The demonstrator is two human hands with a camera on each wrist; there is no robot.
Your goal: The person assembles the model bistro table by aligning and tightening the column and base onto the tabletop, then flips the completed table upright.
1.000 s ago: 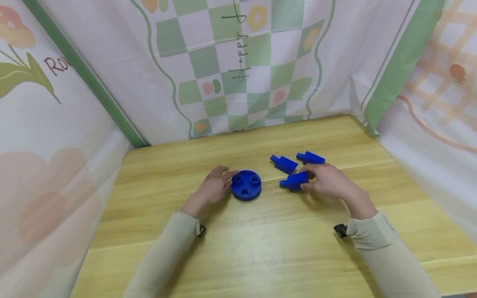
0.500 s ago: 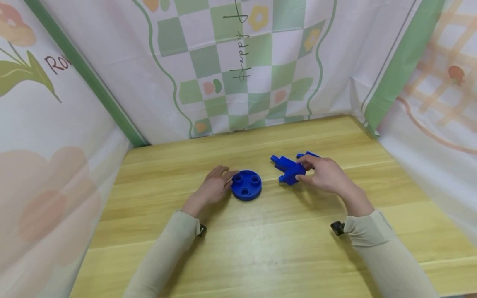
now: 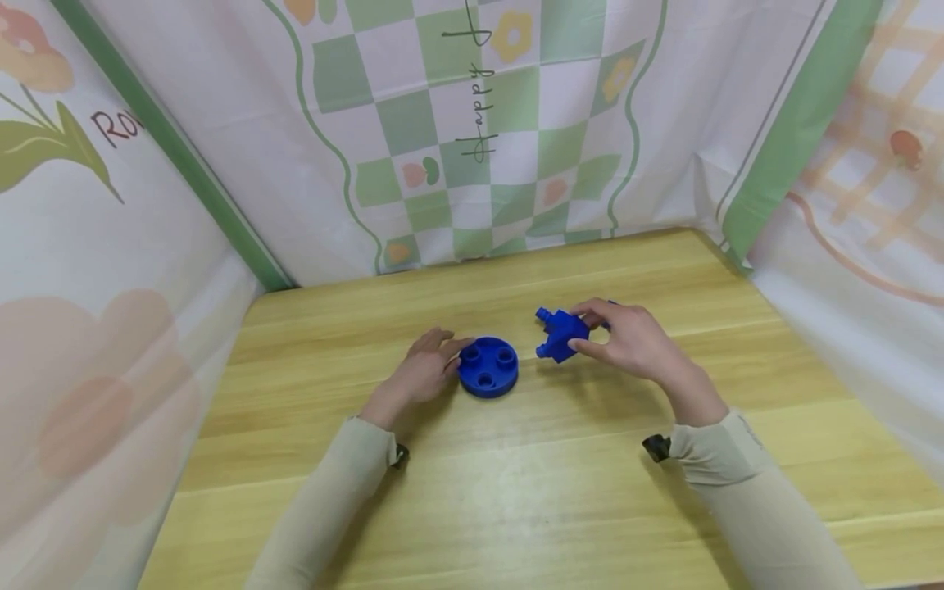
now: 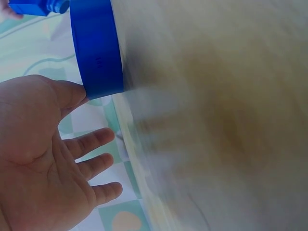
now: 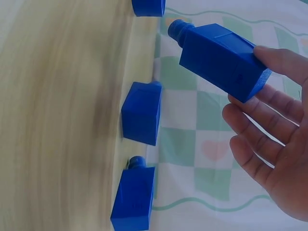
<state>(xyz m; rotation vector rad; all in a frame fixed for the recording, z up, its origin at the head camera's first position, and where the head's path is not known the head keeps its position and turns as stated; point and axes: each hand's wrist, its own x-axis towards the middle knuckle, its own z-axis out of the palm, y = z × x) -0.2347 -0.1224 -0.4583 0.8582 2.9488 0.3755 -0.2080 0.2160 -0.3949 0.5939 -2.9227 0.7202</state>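
Note:
My right hand (image 3: 630, 340) pinches a blue block with a ribbed neck (image 3: 565, 334) between thumb and fingers. In the right wrist view this blue block (image 5: 224, 60) is raised off the table, its neck pointing away from the palm. Two similar blocks lie on the table: one block (image 5: 142, 113) is partly hidden behind the held one in the head view, the other (image 5: 132, 199) mostly behind the right hand. My left hand (image 3: 420, 369) touches the left rim of a round blue base (image 3: 488, 389) having three round sockets; its other fingers (image 4: 94, 140) stretch out loosely.
The wooden table (image 3: 472, 500) carries the blue parts near its middle. A patterned curtain (image 3: 413, 106) hangs along its back edge, with more printed cloth at the left and right. Dark wrist-worn devices (image 3: 655, 447) show at both sleeve cuffs.
My right hand has lifted the block off the table and carried it left towards the round base, tilting it on the way. The left hand and the base stay where they were.

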